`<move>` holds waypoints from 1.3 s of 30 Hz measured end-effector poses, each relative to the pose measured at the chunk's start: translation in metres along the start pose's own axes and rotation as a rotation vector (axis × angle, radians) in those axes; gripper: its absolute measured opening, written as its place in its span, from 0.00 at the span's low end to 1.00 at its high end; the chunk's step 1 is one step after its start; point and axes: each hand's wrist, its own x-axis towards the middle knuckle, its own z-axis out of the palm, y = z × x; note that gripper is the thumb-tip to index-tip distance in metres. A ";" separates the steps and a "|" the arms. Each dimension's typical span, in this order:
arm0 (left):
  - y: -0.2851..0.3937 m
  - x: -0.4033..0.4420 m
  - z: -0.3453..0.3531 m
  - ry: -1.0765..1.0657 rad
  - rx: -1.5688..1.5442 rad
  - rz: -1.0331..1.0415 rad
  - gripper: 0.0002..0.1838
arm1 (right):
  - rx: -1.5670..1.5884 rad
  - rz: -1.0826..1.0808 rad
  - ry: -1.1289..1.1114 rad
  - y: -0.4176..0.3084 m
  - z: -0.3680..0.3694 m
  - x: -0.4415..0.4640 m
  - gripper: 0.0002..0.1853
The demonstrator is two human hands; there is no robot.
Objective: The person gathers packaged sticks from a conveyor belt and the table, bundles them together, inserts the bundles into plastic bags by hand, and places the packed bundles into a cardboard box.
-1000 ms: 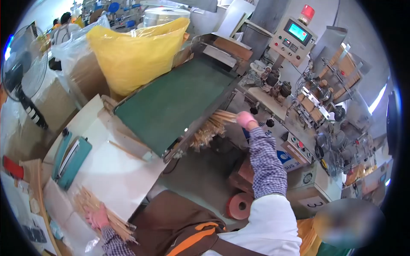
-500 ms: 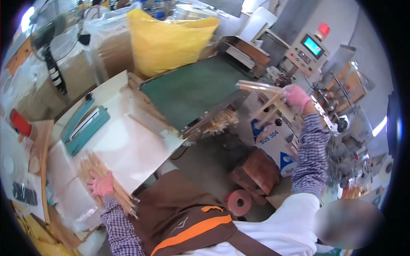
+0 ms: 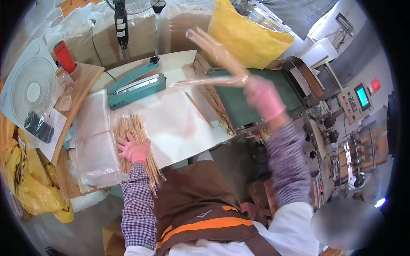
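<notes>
My left hand (image 3: 134, 148), in a pink glove, lies with fingers spread on a pile of wooden chopsticks (image 3: 151, 164). Clear film shows at the pile's near ends. The pile rests on a white tabletop (image 3: 183, 147), beside a stack of clear plastic bags (image 3: 98, 158). Raised over the green conveyor belt (image 3: 273, 83) is my right hand (image 3: 265, 100), also pink-gloved and blurred by motion. It is closed on several wrapped chopsticks (image 3: 220, 53), which fan out toward the upper left. One loose chopstick (image 3: 199, 110) lies on the tabletop.
A teal bag sealer (image 3: 136, 90) stands at the back of the tabletop. On the left, a wooden shelf (image 3: 87, 83) holds a red cylinder (image 3: 64, 56). A yellow sack (image 3: 252, 38) sits behind the belt. To the right is a machine control panel (image 3: 356, 102).
My right hand has swung left from the machine to above the belt, carrying the chopsticks. The view has turned left. My left hand stays on the pile.
</notes>
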 end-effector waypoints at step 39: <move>0.012 0.013 0.008 0.010 0.033 -0.037 0.55 | 0.272 0.715 -0.303 -0.155 0.235 -0.058 0.16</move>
